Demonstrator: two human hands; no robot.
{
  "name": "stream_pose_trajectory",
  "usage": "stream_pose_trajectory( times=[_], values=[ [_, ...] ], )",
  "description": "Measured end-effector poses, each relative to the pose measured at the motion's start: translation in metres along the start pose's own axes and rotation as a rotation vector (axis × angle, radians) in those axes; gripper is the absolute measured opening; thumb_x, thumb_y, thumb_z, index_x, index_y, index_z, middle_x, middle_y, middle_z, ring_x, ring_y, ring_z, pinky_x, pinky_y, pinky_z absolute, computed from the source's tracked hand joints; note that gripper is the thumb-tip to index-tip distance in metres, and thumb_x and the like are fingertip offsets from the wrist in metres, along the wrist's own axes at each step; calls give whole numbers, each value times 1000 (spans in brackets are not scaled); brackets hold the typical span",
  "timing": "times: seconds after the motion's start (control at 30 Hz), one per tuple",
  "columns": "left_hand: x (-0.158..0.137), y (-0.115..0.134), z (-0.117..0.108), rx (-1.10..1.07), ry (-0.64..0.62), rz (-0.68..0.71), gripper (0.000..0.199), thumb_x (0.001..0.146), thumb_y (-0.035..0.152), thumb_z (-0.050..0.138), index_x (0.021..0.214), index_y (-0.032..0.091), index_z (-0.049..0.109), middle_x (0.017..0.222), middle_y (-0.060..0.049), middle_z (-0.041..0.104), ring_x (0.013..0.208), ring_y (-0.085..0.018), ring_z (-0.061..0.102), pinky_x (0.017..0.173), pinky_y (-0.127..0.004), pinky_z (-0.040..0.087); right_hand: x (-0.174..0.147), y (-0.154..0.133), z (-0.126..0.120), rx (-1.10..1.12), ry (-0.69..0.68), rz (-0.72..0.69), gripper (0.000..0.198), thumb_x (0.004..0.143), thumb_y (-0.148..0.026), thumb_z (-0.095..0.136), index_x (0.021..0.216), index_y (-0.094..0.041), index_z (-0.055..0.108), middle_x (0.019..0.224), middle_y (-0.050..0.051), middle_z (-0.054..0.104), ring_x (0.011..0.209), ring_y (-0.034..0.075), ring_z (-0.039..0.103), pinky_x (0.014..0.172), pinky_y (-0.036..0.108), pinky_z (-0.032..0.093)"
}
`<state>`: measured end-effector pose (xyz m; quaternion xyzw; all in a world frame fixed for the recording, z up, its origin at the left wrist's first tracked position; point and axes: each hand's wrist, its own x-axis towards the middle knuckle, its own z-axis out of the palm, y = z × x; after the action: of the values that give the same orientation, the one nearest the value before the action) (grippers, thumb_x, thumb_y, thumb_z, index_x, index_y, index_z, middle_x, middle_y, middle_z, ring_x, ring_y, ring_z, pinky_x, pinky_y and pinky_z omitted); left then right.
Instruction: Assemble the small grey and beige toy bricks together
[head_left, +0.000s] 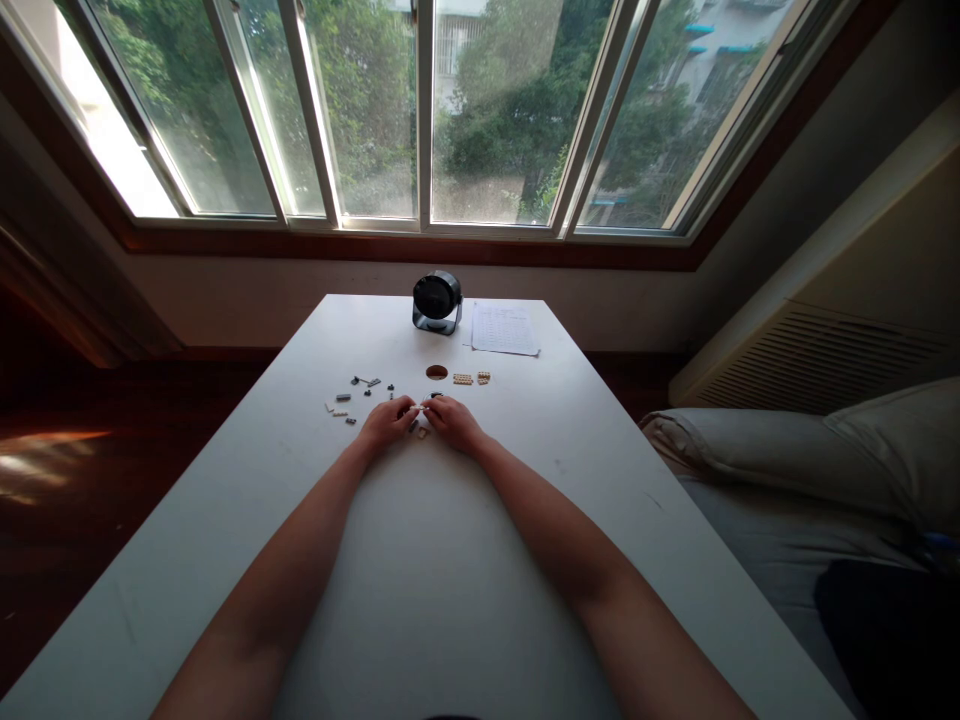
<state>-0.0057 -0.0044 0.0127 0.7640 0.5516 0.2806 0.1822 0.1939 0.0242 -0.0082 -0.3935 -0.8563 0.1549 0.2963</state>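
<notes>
Both hands meet near the middle of the white table (525, 480). The left hand (386, 422) and right hand (454, 420) pinch between their fingertips a small pale piece (420, 408). It is too small to make out, though its long axis seems to run left to right, from 1 hand to the other. Another tan bit (423, 433) lies just beneath. Small dark parts (365, 383) sit scattered to the left, tan plates (463, 379) just beyond, and a black fan (436, 301) and a paper sheet (504, 329) at the far edge.

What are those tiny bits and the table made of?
Small pieces by the left hand and right hand: likely moulded plastic, grey, white and tan; too small to be sure. Table: smooth matt white, perhaps laminate.
</notes>
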Motion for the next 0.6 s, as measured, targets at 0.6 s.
stream_pose_trajectory(
  times=[0.6],
  values=[
    [1, -2, 0, 4, -10, 55, 31, 94, 44, 44, 87, 21, 65, 73, -1, 66, 68, -16, 56, 64, -27, 37, -1, 3, 2, 17, 12, -9, 21, 93, -26, 59, 112, -22, 66, 103, 5, 65, 96, 17, 57, 86, 28, 41]
  ],
)
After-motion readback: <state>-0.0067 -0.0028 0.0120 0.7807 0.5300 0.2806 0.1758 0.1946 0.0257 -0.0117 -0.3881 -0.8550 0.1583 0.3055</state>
